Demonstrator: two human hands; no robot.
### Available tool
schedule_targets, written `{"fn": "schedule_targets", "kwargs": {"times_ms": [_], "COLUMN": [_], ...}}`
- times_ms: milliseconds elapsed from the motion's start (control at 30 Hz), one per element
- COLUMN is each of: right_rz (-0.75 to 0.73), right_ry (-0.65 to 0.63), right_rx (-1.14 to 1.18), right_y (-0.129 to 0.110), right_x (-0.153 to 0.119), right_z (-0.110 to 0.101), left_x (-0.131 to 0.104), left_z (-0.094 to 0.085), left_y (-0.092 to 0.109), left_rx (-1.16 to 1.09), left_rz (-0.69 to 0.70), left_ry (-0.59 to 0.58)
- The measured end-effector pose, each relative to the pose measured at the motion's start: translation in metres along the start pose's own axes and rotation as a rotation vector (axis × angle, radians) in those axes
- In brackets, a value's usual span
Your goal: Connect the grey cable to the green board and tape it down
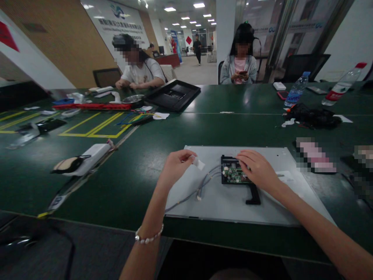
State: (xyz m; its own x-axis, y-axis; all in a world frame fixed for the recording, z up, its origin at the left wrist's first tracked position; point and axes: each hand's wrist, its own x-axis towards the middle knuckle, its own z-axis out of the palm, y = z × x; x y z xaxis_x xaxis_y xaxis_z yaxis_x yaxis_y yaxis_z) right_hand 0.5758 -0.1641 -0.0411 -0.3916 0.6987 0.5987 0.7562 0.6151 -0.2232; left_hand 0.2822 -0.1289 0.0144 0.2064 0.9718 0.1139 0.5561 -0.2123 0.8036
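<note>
My left hand [175,166] pinches a small white scrap [199,163], perhaps paper or tape, between thumb and fingertips above the left part of a flat pale metal panel [215,212]. On that panel lies a green circuit board [231,175] in a black plastic frame [255,194] with an arm reaching toward me. My right hand [256,167] is over the board's right side, its fingers bent together at the frame's upper edge. Whatever is in those fingers is hidden. Grey cables [204,182] run left from the board across the panel.
A white power strip [93,157] lies to the left, and a black monitor housing [175,95] farther back. Two bottles [297,89] and a black bundle [313,116] stand at the right. A phone-like pink object [316,154] lies beside the panel. Two people sit across the table.
</note>
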Motion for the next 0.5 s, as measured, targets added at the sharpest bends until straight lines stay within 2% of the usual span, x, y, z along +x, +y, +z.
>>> {"fn": "schedule_targets", "kwargs": {"times_ms": [133, 233, 433, 500], "right_rz": [-0.209, -0.303, -0.395, -0.41], "right_ry": [-0.098, -0.183, -0.286, -0.318], "right_rx": [-0.013, -0.024, 0.02, 0.033], "right_y": [-0.036, -0.057, -0.077, -0.08], "right_x": [0.002, 0.001, -0.006, -0.007], "right_z": [-0.003, -0.001, 0.011, 0.014], "left_x": [-0.026, -0.036, -0.04, -0.041], "left_z": [0.018, 0.028, 0.036, 0.039], "left_y": [-0.003, -0.008, -0.019, -0.02], "left_rx": [0.08, 0.126, 0.181, 0.209], "left_rz": [-0.026, -0.034, -0.032, -0.02], "left_ry": [-0.035, -0.028, -0.043, -0.013]}}
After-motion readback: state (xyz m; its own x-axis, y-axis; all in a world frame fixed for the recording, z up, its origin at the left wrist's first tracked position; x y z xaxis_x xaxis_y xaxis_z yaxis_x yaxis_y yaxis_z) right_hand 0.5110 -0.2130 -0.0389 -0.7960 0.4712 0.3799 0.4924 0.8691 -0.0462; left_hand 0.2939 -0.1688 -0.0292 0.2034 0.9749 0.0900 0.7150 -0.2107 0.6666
